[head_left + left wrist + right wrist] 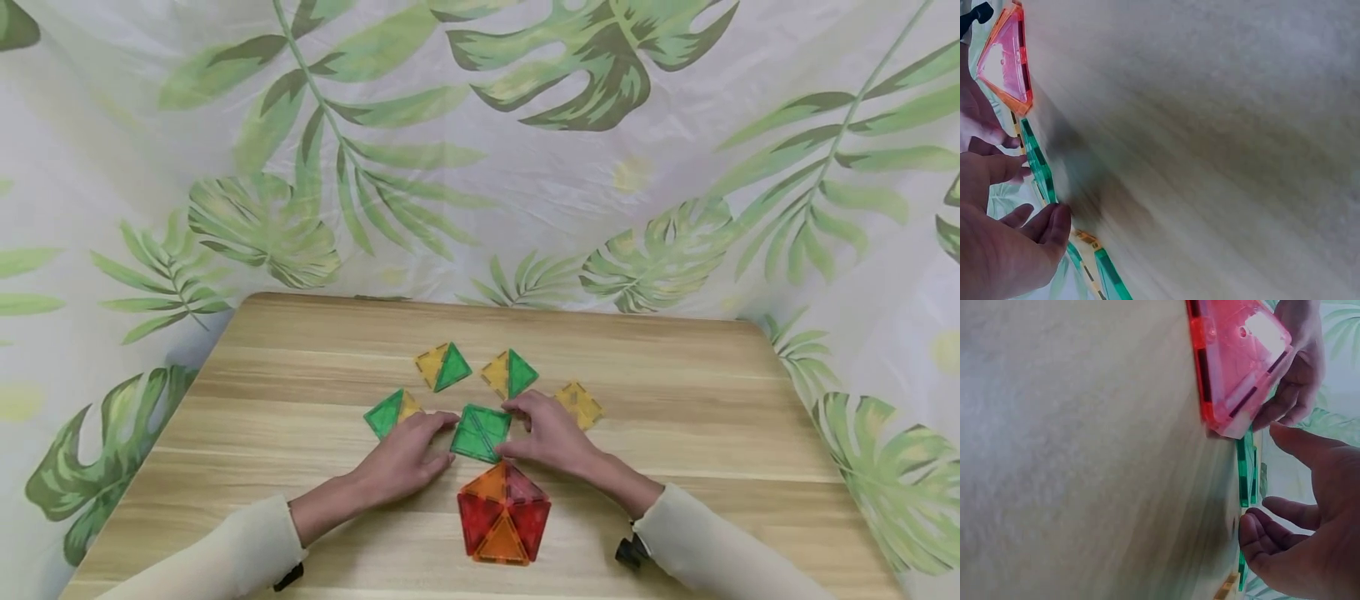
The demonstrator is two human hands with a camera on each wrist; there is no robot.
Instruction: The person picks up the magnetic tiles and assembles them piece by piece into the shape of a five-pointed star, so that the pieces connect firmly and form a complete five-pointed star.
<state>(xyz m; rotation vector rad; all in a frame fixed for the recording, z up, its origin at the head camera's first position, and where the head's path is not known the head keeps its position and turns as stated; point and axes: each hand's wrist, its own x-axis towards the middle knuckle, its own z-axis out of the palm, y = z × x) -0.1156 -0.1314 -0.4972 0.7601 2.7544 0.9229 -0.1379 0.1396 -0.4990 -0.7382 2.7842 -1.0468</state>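
Both hands are down on the wooden table, working a green square made of two triangular magnetic tiles that lies flat in the middle. The left hand has its fingertips against the square's left edge and the right hand touches its right side; the fingers look loosely bent, steadying the piece rather than clamped on it. Just near of the square sits a raised pentagon cap of red and orange triangles. Beyond lie three yellow-and-green tile pairs and a lone yellow square tile to the right.

This looks to me like the stage of lining up the green square by the pentagon. The next move would call for an even push from both sides so the two halves do not split apart.
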